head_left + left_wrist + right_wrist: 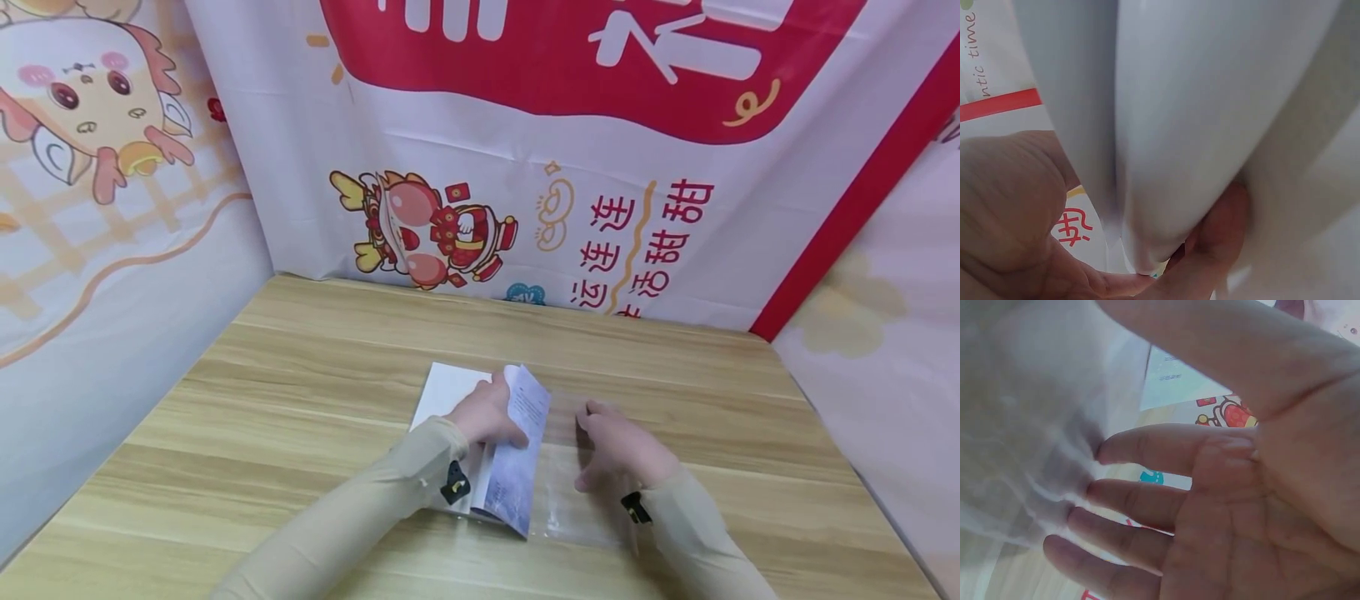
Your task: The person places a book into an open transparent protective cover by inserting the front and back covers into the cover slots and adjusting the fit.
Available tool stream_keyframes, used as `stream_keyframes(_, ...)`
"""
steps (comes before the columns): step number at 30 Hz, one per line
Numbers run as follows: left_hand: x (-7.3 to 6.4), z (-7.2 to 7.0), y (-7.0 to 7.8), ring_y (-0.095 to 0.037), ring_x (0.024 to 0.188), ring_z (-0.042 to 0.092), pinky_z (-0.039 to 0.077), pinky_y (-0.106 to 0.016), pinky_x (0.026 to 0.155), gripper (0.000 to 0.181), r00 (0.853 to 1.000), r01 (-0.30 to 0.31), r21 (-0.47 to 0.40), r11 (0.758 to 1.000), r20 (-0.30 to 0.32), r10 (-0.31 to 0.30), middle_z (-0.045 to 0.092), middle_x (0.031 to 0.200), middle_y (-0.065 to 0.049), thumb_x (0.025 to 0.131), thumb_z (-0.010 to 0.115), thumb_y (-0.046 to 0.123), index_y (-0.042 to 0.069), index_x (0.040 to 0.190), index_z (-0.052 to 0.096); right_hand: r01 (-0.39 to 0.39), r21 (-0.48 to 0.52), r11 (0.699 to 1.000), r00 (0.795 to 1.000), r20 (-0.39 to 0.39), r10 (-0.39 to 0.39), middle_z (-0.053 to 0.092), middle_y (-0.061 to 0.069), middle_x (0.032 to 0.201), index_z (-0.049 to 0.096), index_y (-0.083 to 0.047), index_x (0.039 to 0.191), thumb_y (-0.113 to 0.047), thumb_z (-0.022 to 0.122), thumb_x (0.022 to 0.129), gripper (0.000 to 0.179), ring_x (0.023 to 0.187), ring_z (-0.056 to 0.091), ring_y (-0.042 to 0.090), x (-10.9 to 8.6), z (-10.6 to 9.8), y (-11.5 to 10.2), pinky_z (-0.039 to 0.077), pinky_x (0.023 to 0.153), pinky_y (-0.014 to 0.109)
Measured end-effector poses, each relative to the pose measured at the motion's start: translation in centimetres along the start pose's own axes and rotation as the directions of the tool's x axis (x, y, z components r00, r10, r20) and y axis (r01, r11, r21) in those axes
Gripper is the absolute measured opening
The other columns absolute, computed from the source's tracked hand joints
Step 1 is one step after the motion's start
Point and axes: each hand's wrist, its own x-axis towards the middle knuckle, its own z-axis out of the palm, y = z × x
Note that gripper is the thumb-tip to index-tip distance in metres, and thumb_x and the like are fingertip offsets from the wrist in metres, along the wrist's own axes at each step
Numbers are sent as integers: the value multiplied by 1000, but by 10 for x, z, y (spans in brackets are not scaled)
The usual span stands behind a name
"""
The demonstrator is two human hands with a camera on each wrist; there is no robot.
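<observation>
An open book point(448, 385) with white pages lies on the wooden table in the head view, its pale purple printed cover point(516, 479) raised along the right side. My left hand point(487, 412) reaches over the book and grips this cover. In the left wrist view, curved white sheets point(1172, 125) stand between the thumb and the fingers point(1219, 231). A clear plastic sleeve point(573, 512) extends from the cover toward the right. My right hand point(626, 450) is at the sleeve, its fingers spread and nearly straight, with fingertips against the film point(1022, 450) in the right wrist view.
The wooden table point(262, 400) reaches back to a printed cloth point(465, 125) with red and white designs. Another patterned cloth point(127, 225) hangs along the left side. Small black devices point(454, 483) are strapped to both wrists.
</observation>
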Motion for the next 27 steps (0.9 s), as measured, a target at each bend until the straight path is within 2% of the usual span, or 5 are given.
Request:
stream_keyframes(9, -1, 0, 3, -27, 80, 56, 53, -34, 64, 101, 1000, 3, 45, 999, -13, -2, 50, 100, -17, 65, 90, 17, -9, 142, 29, 43, -38, 998, 999, -24, -44, 35, 30, 148, 49, 10, 137, -33, 94, 60, 99, 133, 36, 46, -2, 0, 4, 35, 107, 55)
stream_keyframes(18, 1, 4, 7, -30, 85, 55, 51, -40, 71, 108, 999, 6, 125, 992, -45, 0, 52, 104, -20, 62, 92, 23, -8, 144, 29, 24, -19, 1000, 1000, -9, -24, 33, 30, 149, 47, 10, 138, -33, 93, 60, 100, 135, 34, 46, -2, 0, 4, 32, 109, 56)
stream_keyframes(27, 2, 8, 9, -34, 93, 57, 52, -45, 79, 113, 997, 30, 175, 984, -70, -18, 52, 115, -25, 62, 93, 30, -7, 147, 28, 17, -3, 1000, 1000, -4, -17, 31, 31, 150, 46, 11, 138, -31, 94, 61, 100, 135, 32, 48, -1, 0, 4, 30, 109, 58)
